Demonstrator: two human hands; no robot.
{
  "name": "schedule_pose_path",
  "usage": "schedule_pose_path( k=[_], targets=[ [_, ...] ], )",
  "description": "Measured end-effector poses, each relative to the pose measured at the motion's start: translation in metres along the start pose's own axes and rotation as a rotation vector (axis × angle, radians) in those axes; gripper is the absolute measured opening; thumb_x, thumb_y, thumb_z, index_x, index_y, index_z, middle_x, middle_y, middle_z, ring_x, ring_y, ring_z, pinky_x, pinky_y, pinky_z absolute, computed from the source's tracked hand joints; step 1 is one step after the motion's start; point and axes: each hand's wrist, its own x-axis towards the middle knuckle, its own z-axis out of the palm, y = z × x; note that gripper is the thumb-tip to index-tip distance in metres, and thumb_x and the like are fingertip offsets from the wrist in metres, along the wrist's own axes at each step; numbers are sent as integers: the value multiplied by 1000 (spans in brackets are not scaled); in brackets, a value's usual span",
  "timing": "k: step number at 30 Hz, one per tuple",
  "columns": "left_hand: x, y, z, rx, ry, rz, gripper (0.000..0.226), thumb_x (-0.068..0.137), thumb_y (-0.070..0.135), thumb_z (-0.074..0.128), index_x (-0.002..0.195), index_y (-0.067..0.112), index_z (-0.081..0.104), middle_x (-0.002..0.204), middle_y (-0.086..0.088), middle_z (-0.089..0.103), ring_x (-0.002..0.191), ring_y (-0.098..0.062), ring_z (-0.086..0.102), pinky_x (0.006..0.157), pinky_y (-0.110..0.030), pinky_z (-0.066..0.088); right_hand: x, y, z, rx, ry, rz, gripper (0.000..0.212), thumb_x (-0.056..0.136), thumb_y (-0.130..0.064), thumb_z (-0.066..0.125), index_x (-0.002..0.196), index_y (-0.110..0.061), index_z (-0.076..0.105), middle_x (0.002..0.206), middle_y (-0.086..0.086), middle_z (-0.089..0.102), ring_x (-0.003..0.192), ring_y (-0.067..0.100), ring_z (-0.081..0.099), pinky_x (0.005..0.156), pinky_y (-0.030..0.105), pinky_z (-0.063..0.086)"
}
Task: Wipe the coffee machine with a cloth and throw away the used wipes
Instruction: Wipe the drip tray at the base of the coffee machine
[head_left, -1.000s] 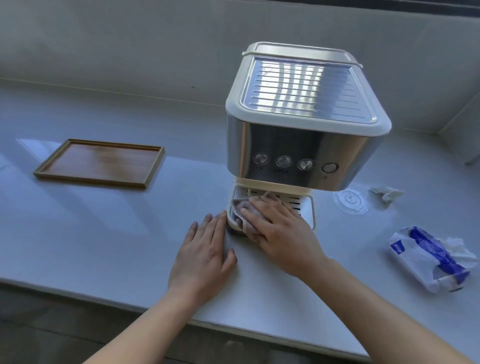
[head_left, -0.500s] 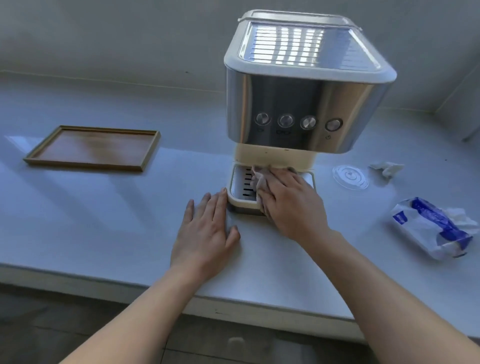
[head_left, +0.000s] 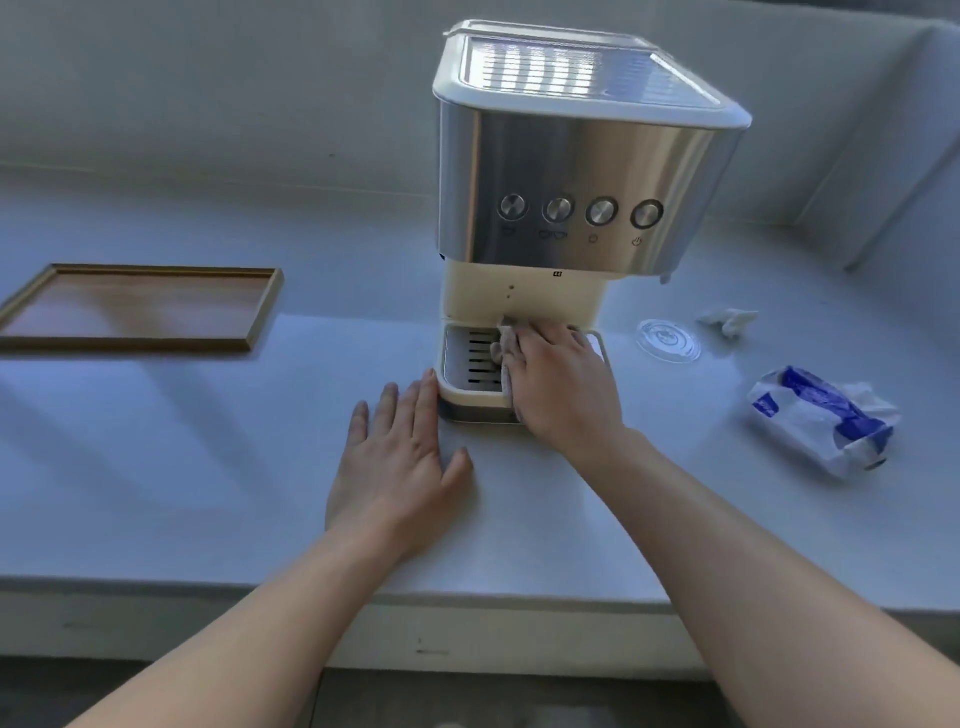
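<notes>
A steel and cream coffee machine (head_left: 582, 171) stands on the pale counter, with its slotted drip tray (head_left: 467, 358) at the front. My right hand (head_left: 561, 384) lies flat over the right part of the drip tray and presses a greyish wipe (head_left: 506, 348) onto it. The wipe shows at the hand's left edge, its fingertips reaching the machine's cream column. My left hand (head_left: 400, 457) rests flat on the counter with fingers spread. Its fingertips are right at the drip tray's left front corner.
A wooden tray (head_left: 260, 312) lies at the left. Right of the machine are a clear round plastic lid (head_left: 667, 340), a crumpled white wipe (head_left: 727, 319) and a blue and white wipes pack (head_left: 821, 415). The counter's front edge runs below my forearms; a wall rises behind.
My right hand has slid the wipe from the drip tray's front left corner back and right across the grate. The left hand has stayed in place. The view has tilted lower.
</notes>
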Motion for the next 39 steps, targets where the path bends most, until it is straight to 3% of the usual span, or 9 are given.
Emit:
schedule_pose_path(
  k=[10, 13, 16, 19, 26, 30, 32, 35, 39],
  targets=[
    [3, -2, 6, -33, 80, -7, 77, 94, 54, 20, 155, 23, -17, 166, 7, -1, 152, -12, -8, 123, -39, -5, 2, -8, -15, 320, 87, -274, 19, 69, -5, 63, 84, -17, 67, 98, -4, 66, 94, 15, 58, 72, 31, 46],
    [1, -1, 6, -37, 91, -7, 77, 94, 54, 20, 154, 25, -18, 166, 7, -1, 151, -11, -8, 123, -38, -6, 23, -9, -23, 289, 160, -435, 27, 74, 2, 64, 99, -6, 69, 107, 9, 63, 95, 21, 53, 78, 21, 40],
    [2, -2, 6, -37, 99, -9, 76, 94, 55, 19, 154, 27, -19, 166, 8, -1, 151, -10, -8, 123, -36, -6, 53, -1, -23, -56, -27, -647, 22, 80, -8, 67, 100, -12, 74, 112, 6, 66, 107, 26, 54, 88, 38, 45],
    [2, -2, 6, -36, 105, -4, 76, 95, 54, 20, 153, 28, -20, 166, 8, 0, 151, -10, -7, 123, -35, -6, 56, 24, -22, -161, -1, -570, 29, 77, -15, 70, 103, -27, 76, 110, -5, 68, 108, 27, 56, 86, 37, 47],
    [0, -1, 4, -60, 104, -4, 75, 96, 54, 21, 152, 29, -22, 166, 9, -1, 151, -9, -9, 123, -36, -7, 32, 44, -20, 366, 30, -62, 21, 83, -10, 60, 78, -27, 71, 79, -6, 68, 71, 4, 63, 58, 17, 47],
    [1, 0, 5, -60, 116, -4, 76, 96, 54, 21, 153, 29, -22, 166, 8, 2, 151, -10, -7, 123, -36, -6, 14, 45, -21, 241, -201, -429, 31, 89, -40, 64, 120, -40, 61, 129, -17, 59, 113, 12, 54, 96, 33, 44],
    [1, -1, 6, -54, 115, -6, 76, 95, 54, 21, 153, 28, -21, 166, 9, 2, 151, -10, -7, 123, -36, -6, 17, 56, -19, 222, -192, -329, 45, 89, -41, 65, 133, -38, 55, 137, -15, 53, 120, 20, 48, 101, 36, 41],
    [2, 0, 6, -60, 119, -10, 76, 95, 55, 20, 153, 28, -20, 166, 9, 2, 151, -10, -7, 123, -36, -6, 17, 46, -14, 221, 21, -108, 33, 78, -28, 69, 110, -33, 69, 110, -6, 69, 100, 24, 57, 88, 33, 49],
    [2, 0, 6, -67, 114, -9, 76, 95, 55, 21, 153, 30, -21, 166, 10, 1, 151, -9, -8, 123, -35, -7, 35, 0, -18, 529, -99, -124, 12, 75, -22, 59, 86, -23, 63, 71, -11, 69, 62, 7, 63, 56, 26, 53]
  ],
)
